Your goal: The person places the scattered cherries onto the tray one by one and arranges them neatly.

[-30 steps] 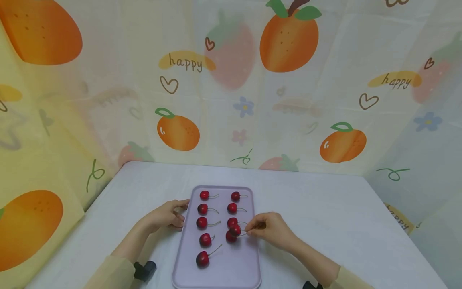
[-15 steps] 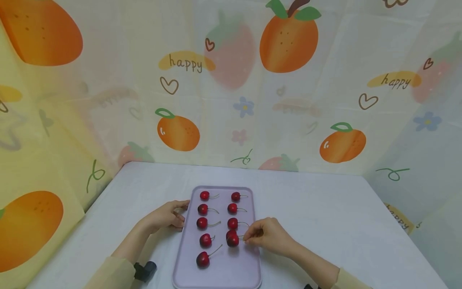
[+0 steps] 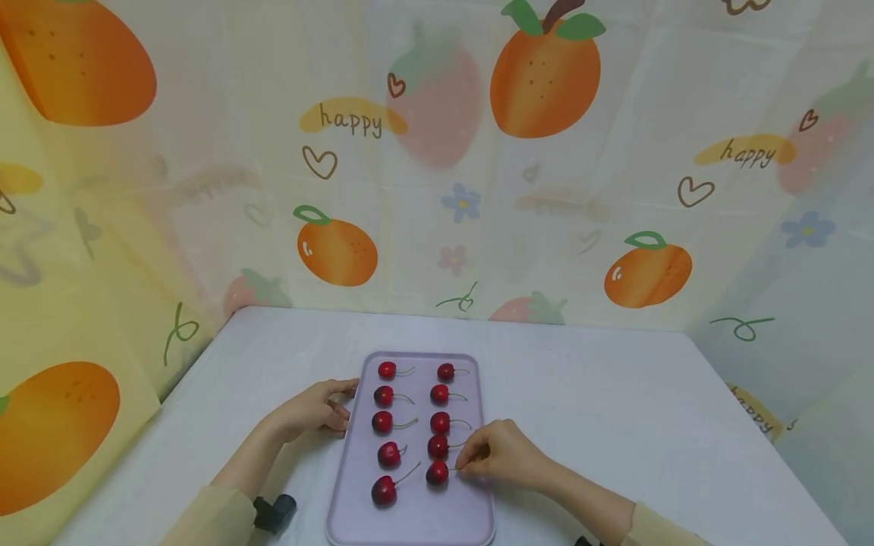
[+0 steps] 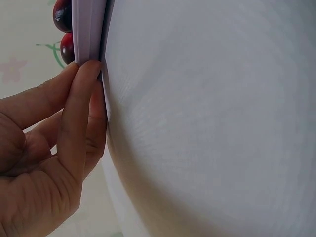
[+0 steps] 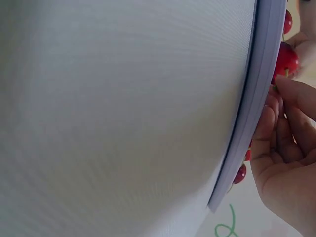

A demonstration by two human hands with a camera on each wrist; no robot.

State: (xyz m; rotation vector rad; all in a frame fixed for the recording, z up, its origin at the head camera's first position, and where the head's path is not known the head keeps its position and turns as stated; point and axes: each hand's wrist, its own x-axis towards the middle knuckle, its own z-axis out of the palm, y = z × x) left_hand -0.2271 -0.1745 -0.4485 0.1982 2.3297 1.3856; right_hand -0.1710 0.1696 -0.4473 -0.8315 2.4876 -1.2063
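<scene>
My right hand [image 3: 505,455] pinches the stem of a red cherry [image 3: 437,474] between thumb and fingertips, low in the tray's right column. In the right wrist view the thumb tip meets the green stem just beside the round cherry [image 5: 286,60]. The lilac tray [image 3: 410,528] is rectangular with a low raised rim. My left hand [image 3: 310,412] lies at the tray's left side, its fingertips touching the rim. In the left wrist view, the thumb and finger tips meet the tray's outer wall [image 4: 89,29], the fingers fairly straight.
Two columns of cherries lie on the tray, stems pointing right; the left column ends with a dark red cherry [image 3: 384,491]. A white cloth covers the table [image 3: 587,394]. Behind it hangs a fruit-printed curtain [image 3: 546,189]. A black wrist camera [image 3: 275,513] sits by the left sleeve.
My right hand has carried the cherry toward the near end of the tray, from over the other cherries to a spot below them. The left hand stays at the rim.
</scene>
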